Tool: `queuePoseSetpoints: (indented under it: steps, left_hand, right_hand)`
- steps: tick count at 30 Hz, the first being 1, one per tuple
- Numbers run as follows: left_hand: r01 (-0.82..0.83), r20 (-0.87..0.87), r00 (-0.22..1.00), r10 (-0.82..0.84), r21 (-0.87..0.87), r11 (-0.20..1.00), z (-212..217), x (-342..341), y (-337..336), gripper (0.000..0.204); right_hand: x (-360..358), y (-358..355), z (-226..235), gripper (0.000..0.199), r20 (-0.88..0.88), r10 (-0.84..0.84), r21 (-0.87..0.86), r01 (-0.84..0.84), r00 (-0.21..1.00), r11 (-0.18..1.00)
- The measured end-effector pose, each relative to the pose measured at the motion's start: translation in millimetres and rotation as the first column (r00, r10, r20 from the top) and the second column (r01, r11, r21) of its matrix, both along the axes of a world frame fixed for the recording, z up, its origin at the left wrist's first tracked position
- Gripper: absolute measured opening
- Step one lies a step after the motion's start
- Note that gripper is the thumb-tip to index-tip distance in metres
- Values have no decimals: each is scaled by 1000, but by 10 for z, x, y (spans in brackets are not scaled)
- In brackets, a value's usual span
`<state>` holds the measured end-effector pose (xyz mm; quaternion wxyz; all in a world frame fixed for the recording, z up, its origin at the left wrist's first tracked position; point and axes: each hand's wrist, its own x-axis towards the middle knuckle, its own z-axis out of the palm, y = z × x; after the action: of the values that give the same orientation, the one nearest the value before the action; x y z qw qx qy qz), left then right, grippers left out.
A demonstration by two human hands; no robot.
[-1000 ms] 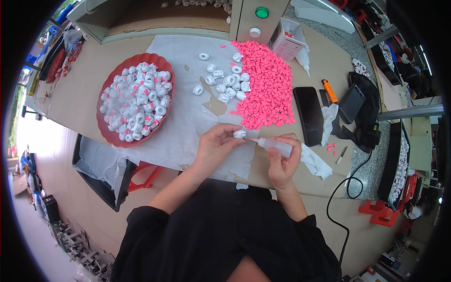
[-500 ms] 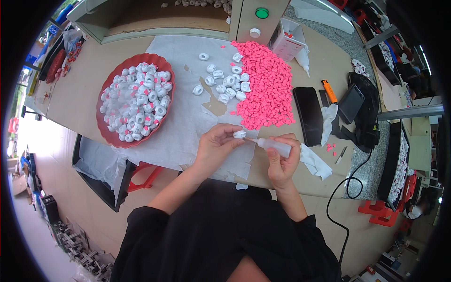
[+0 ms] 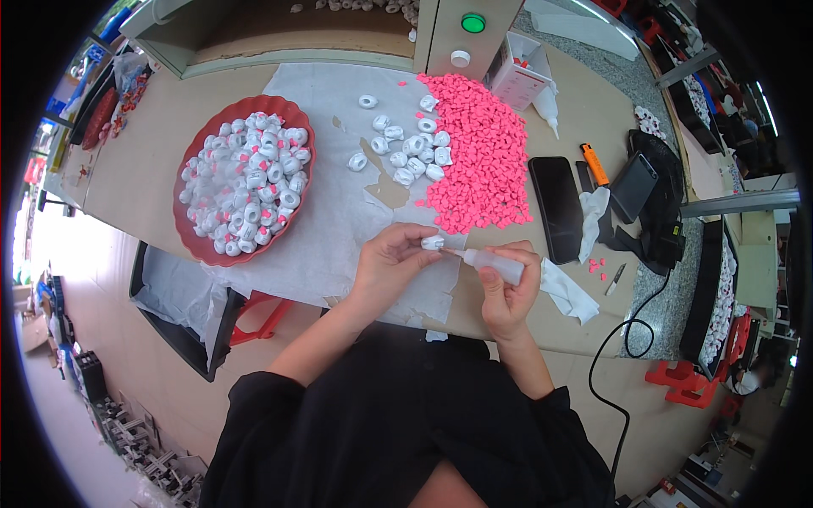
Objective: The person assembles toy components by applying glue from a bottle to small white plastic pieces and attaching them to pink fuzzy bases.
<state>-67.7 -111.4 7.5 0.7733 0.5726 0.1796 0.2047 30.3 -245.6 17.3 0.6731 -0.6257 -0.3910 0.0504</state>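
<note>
Between the thumb and fingers of my left hand (image 3: 389, 261) is a small white ring-shaped piece (image 3: 433, 243). My right hand (image 3: 511, 292) grips a translucent squeeze bottle (image 3: 500, 265), tilted so its thin nozzle points left and meets or nearly meets the white piece. Beyond my hands lies a broad spread of small pink pieces (image 3: 478, 152). Several loose white pieces (image 3: 413, 146) lie along its left side. To the left, a red scalloped bowl (image 3: 308, 161) is heaped with white pieces, some bearing pink bits.
White paper (image 3: 330, 220) covers part of the table. At right lie a black phone (image 3: 555, 207), an orange lighter (image 3: 594, 165), a crumpled tissue (image 3: 569, 292) and a small blade (image 3: 616, 279). A white box (image 3: 515, 76) stands at the back beside another squeeze bottle (image 3: 547, 110). A black cable (image 3: 622, 406) hangs down at right.
Almost nothing differs. Both hands keep the same place and hold, with the bottle's nozzle still at the white piece.
</note>
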Motion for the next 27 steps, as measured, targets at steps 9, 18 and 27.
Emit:
queuePoseSetpoints:
  steps: [9,18,27]
  left_hand:
    - [25,-18,1000,-26,-57,998,72,-5,0,26]
    - [31,10,999,-31,-84,996,62,-3,-2,26]
    - [32,-62,998,-33,-25,999,5,-16,15,26]
  right_hand:
    - [-6,44,22,27,183,-33,18,30,983,999]
    - [-13,48,24,29,310,-59,7,60,949,998]
    - [-13,43,28,29,288,-65,26,60,955,998]
